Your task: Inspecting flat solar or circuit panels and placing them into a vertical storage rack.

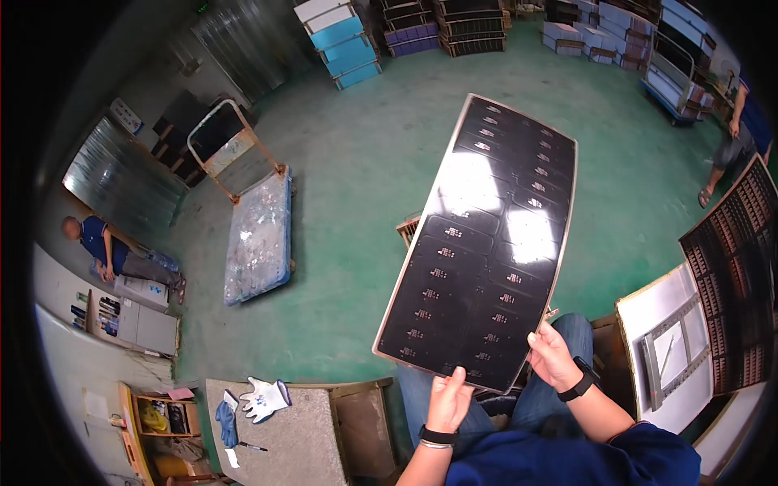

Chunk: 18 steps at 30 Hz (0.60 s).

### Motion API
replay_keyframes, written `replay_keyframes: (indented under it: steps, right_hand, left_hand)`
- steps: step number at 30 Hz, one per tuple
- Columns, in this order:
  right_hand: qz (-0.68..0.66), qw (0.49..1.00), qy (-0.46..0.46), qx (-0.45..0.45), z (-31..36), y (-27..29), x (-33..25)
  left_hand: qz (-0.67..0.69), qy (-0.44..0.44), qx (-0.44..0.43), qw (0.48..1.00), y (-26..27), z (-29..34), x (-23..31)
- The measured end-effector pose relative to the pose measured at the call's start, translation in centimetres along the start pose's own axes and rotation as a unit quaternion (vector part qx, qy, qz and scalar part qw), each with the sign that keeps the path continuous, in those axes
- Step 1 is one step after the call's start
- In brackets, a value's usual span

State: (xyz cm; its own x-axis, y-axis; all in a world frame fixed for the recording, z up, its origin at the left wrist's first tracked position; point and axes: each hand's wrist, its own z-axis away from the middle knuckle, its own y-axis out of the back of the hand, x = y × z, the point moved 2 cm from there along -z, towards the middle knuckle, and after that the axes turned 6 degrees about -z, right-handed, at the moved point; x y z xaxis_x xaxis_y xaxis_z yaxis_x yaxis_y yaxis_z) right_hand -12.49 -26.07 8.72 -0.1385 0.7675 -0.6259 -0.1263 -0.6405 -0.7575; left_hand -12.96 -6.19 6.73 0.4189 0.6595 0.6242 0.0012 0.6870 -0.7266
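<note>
A large glossy black sheet with a pale border is held up over my lap, its far end tilted toward the right. Rows of rounded rectangles with small light marks cover it, and two bright reflections wash out part of the surface. My left hand pinches the near edge, thumb on top and fingers hidden underneath. At the lower right corner, my right hand grips the same sheet, its thumb along the edge. Both wrists wear dark bands.
To the left, a grey table bears work gloves and a pen. A flat trolley stands beyond. At right are a white board with a metal frame and a dark patterned sheet. Two people are at the sides; stacked boxes line the back.
</note>
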Motion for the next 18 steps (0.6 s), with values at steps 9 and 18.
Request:
replay_keyframes:
  steps: [9, 18]
  right_hand:
    - [-0.104, 0.952, 0.276, 0.083, -0.1, 6.6, -12.8]
    - [0.108, 0.926, 0.325, 0.161, 7.0, 5.9, -16.4]
  left_hand:
    - [-0.087, -0.098, 0.083, 0.988, 5.7, 5.1, 6.4]
    - [-0.160, -0.222, 0.166, 0.947, 7.1, 7.1, 10.0]
